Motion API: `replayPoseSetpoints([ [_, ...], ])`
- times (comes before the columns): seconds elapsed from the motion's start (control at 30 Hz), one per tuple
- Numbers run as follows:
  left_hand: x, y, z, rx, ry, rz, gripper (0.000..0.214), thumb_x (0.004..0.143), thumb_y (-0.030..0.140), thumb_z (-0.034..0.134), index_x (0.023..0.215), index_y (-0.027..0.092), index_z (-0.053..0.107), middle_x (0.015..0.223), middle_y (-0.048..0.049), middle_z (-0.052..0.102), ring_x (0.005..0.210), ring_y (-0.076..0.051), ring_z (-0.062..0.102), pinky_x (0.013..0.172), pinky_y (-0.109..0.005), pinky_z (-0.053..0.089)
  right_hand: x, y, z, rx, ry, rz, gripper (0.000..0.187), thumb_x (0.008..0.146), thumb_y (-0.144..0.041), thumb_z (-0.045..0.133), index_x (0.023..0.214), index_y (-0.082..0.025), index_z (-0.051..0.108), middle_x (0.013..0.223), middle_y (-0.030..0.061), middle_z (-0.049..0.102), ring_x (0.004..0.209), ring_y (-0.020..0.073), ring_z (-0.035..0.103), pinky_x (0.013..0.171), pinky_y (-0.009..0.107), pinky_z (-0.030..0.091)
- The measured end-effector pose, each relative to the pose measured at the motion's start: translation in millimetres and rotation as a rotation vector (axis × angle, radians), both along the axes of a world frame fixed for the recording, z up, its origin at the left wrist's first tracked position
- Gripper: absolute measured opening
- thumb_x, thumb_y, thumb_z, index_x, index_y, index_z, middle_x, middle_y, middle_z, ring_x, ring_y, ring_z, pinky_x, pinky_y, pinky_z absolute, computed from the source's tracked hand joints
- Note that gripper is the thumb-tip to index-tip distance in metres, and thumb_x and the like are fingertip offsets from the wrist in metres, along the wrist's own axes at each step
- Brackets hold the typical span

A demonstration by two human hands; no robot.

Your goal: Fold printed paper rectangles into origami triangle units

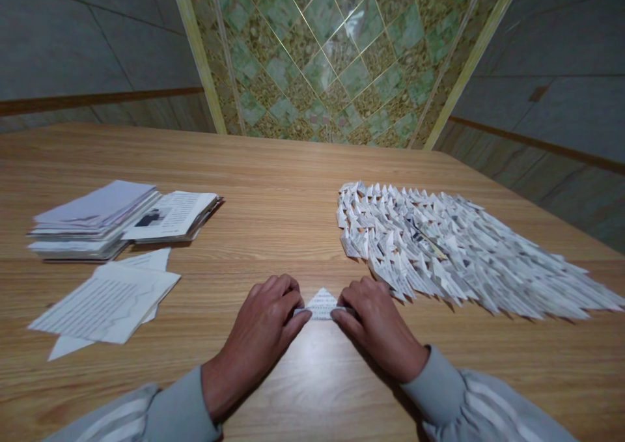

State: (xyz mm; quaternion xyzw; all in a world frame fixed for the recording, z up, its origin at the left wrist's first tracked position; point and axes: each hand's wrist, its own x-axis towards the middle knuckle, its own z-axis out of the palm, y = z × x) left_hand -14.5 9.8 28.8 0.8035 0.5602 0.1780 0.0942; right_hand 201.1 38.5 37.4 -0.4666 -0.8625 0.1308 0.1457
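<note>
Between my hands, on the table, lies a small piece of folded printed paper [322, 304] with a pointed top and a straight band along its lower edge. My left hand [267, 315] grips its left end, thumb on the band and fingers curled behind. At the right end, my right hand [378, 325] pinches it the same way. The paper's two outer ends are hidden under the fingers. Just beyond my right hand begins a wide spread of folded paper pieces [439, 247], set in close rows with their points up.
Loose printed sheets [110, 302] lie at the left on the wooden table [273, 227]. Behind them sit a thick stack of paper [92, 221] and a smaller printed pile [170, 217]. A patterned green tiled wall [322, 58] rises past the table's far edge.
</note>
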Motion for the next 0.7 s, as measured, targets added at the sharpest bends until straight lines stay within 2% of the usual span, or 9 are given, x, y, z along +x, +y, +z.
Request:
replayPoseSetpoints([
  [0.4,0.7,1.4,-1.7,0.005,0.016,0.026,0.008,0.088,0.02,0.066,0.082,0.019,0.062,0.093,-0.0047,0.062,0.09,-0.026,0.057,0.077,-0.039,0.043,-7.5,0.8,-1.3,0.058,-0.139,-0.061,0.013,0.091,-0.027,0.069,0.082,-0.018,0.069,0.086,0.0051,0.068,0.09,0.0247,0.059,0.081,0.037,0.033],
  [0.5,0.0,2.2,-0.5,0.002,-0.003,0.022,0.006,0.088,0.021,0.067,0.087,0.019,0.061,0.092,-0.004,0.062,0.088,-0.025,0.056,0.075,-0.038,0.043,-8.4,0.5,-0.6,0.076,-0.167,-0.066,0.014,0.091,-0.028,0.069,0.081,-0.018,0.069,0.086,0.0063,0.069,0.09,0.0255,0.06,0.082,0.038,0.034],
  [0.6,-0.1,3.3,-1.1,0.064,-0.016,-0.048,0.015,0.089,0.017,0.066,0.103,0.022,0.063,0.101,-0.0046,0.063,0.094,-0.025,0.056,0.079,-0.038,0.043,-9.4,-0.5,-1.2,0.088,-0.171,-0.081,0.014,0.09,-0.029,0.07,0.082,-0.018,0.068,0.085,0.0061,0.069,0.089,0.026,0.059,0.082,0.038,0.034],
  [0.7,0.8,3.4,-3.7,0.185,0.039,-0.134,0.017,0.09,0.012,0.065,0.101,0.025,0.067,0.111,-0.0062,0.062,0.099,-0.025,0.055,0.081,-0.039,0.041,-10.6,-1.1,-2.9,0.121,-0.124,-0.096,0.01,0.088,-0.026,0.072,0.087,-0.019,0.066,0.086,0.004,0.068,0.087,0.0248,0.058,0.079,0.037,0.034],
])
